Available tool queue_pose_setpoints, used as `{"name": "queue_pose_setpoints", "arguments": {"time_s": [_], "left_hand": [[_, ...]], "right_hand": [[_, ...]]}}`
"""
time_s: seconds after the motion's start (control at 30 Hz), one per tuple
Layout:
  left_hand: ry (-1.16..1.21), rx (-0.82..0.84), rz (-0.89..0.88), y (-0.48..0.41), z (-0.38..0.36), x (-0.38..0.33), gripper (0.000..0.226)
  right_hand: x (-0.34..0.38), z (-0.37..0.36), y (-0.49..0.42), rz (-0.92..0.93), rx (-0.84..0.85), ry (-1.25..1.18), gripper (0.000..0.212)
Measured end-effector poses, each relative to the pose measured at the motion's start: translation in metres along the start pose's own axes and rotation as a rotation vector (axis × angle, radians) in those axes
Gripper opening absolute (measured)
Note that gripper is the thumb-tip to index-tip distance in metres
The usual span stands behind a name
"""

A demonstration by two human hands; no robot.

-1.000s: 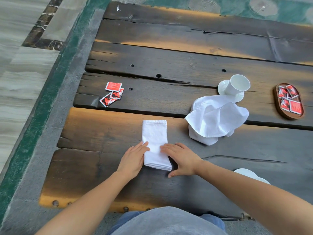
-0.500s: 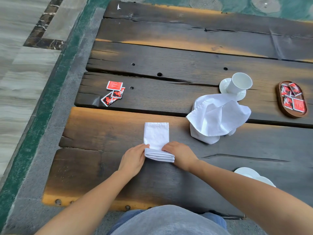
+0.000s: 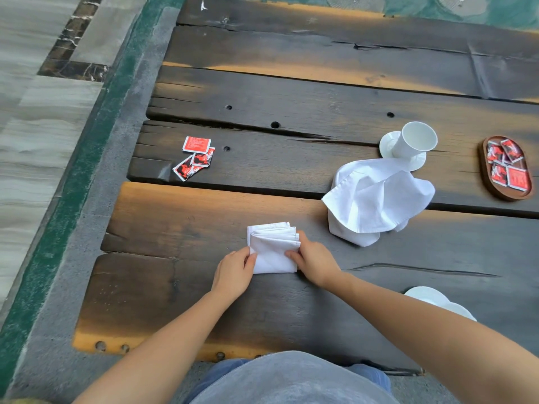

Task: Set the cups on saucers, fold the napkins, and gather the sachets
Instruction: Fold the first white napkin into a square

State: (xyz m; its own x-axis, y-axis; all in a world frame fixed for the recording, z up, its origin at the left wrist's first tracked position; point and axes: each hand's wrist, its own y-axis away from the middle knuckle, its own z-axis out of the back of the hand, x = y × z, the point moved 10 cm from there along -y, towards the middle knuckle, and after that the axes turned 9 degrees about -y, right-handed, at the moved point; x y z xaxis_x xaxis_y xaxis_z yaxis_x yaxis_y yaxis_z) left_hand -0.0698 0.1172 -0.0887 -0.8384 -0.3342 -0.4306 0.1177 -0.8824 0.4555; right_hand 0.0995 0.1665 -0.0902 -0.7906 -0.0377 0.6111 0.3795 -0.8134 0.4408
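Where the fingers (image 3: 251, 261) of the left hand (image 3: 233, 275) and right hand (image 3: 316, 262) pinch its two sides, the folded napkin (image 3: 274, 247) lies on the bench (image 3: 175, 217). Beyond it slumps a loose napkin (image 3: 376, 199), overlapping the saucer (image 3: 388, 145) under a cup (image 3: 414, 139). Loose sachets (image 3: 195, 156) lie far left; a tray (image 3: 487, 176) holds more. A white dish (image 3: 428, 295), perhaps a saucer, peeks from behind the right forearm.
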Motion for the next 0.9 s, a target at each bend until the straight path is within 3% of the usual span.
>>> {"name": "queue_pose_setpoints", "arguments": {"time_s": [0.17,0.47,0.53,0.63,0.73,0.8,0.9], "left_hand": [[0.047,0.037,0.054,-0.005,-0.001,0.007,0.018],[0.005,0.007,0.119,-0.016,0.0,0.007,0.032],[0.001,-0.022,0.132,-0.015,0.001,0.006,0.024],[0.067,-0.172,0.124,-0.005,0.013,0.006,0.023],[0.064,-0.35,0.031,0.007,0.023,0.002,0.037],[-0.071,-0.346,-0.1,0.01,0.016,-0.008,0.046],[-0.43,-0.236,-0.285,0.011,-0.011,-0.018,0.069]], "right_hand": [[0.001,-0.001,0.0,-0.009,0.006,0.037,0.041],[-0.007,0.002,-0.002,-0.165,0.061,-0.012,0.038],[-0.005,0.008,-0.001,-0.149,0.019,-0.038,0.028],[0.012,0.029,0.004,0.04,-0.144,-0.045,0.031],[0.043,0.03,0.011,0.41,-0.203,0.224,0.036],[0.049,0.013,0.017,0.581,-0.14,0.414,0.042],[0.038,-0.014,0.018,0.621,0.015,0.541,0.054]]}}
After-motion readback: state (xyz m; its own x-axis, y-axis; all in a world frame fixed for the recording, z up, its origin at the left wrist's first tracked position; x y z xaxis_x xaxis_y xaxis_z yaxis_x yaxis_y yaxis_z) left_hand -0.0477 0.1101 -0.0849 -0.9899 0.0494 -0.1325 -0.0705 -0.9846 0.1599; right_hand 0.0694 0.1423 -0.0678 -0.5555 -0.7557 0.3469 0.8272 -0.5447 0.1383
